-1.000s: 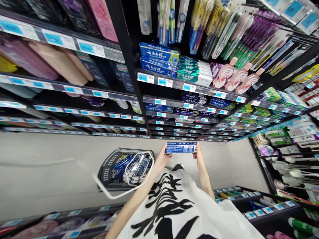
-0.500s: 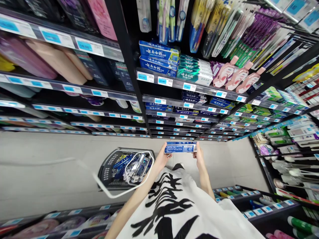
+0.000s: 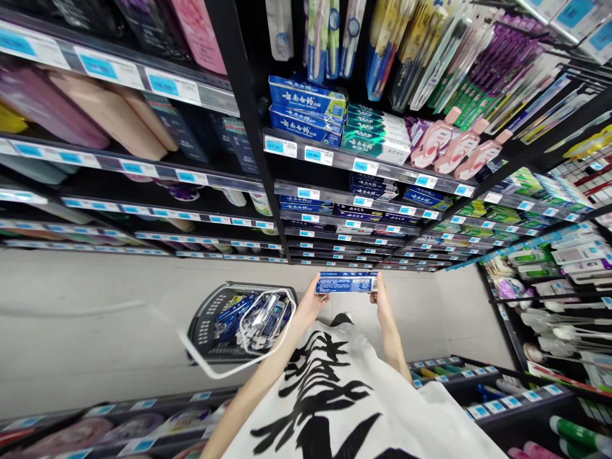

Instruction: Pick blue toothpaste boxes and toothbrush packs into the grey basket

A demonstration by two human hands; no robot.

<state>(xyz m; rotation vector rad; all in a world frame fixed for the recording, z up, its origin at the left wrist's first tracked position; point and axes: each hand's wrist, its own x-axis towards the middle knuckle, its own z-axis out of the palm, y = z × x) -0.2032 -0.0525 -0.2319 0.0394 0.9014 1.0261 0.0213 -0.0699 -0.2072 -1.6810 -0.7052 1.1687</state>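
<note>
Head view — barely a change this past second: left hand (image 3: 312, 303) and right hand (image 3: 381, 299) grip opposite ends of a blue box (image 3: 348, 282), held out before the shelves (image 3: 396, 173), right of the basket (image 3: 204, 319) — the handling looks paused mid-hold.

Left arm (image 3: 268, 373), right arm (image 3: 394, 347) stretched forward; left hand (image 3: 312, 303), right hand (image 3: 381, 298) level, apart, fingers (image 3: 325, 298) apparently curled inward.

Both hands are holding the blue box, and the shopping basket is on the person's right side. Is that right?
No: the shopping basket is on the person's left side, as the head view shows. The left hand and right hand do hold the blue box.
</note>
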